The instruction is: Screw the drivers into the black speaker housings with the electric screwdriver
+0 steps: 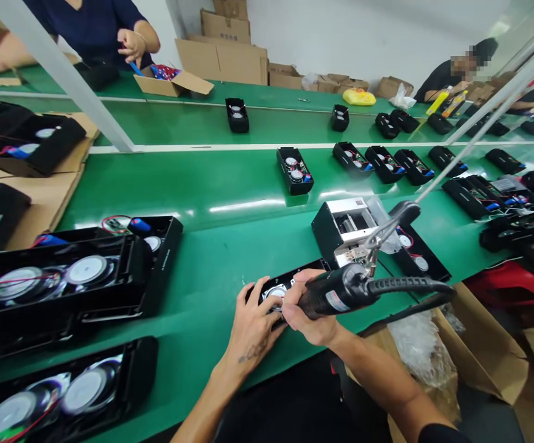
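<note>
My right hand (310,317) is wrapped round a black electric screwdriver (334,294), which lies tilted with its cable end to the right. The driver's tip is hidden behind my fingers. Under both hands lies a black speaker box (317,266), with a round speaker (274,291) showing inside it. My left hand (254,326) grips the near left part of this box, its fingers curled over the edge by the speaker. Just behind the box stands a black and silver screw feeder (347,224). Another open speaker box (426,255) is to its right.
Stacked open speaker boxes (163,264) fill the left side of the green bench (207,258). More boxes (294,171) stand along the belt beyond. A metal arm (461,147) slants down to the screwdriver. Cartons (483,351) stand at right. Co-workers (94,31) sit across.
</note>
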### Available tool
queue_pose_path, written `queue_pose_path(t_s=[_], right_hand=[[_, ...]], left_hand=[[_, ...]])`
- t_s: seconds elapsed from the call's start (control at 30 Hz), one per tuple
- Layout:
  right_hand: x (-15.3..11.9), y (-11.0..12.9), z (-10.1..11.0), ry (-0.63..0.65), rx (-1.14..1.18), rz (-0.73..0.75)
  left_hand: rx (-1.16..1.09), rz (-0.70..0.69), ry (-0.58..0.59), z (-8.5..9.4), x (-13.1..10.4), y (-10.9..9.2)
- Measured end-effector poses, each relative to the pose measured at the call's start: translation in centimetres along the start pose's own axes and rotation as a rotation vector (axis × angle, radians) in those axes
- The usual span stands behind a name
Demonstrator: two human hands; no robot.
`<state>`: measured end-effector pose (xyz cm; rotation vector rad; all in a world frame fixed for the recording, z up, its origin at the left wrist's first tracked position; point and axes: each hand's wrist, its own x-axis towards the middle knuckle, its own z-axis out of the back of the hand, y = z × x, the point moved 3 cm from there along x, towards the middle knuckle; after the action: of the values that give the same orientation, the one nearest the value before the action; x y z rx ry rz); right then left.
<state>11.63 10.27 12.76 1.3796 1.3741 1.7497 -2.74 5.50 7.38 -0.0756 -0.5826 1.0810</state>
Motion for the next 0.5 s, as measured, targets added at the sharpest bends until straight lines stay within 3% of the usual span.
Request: queue_pose_path(t_s=[0.13,0.23,0.5], right_hand=[[0.9,2.1,0.0,0.019,-0.163,0.204],[1.3,3.0,-0.1,0.081,-0.272,0.227],[1.1,2.6,-0.4,0.02,-0.196,0.201]], left_hand=[[-0.001,0.032,-0.017,-0.6,-0.4,0.2],[0.021,0.029,-0.021,-0.7,-0.5,0.2],[0.006,0.008,-0.028,-0.1,-0.1,0.0]])
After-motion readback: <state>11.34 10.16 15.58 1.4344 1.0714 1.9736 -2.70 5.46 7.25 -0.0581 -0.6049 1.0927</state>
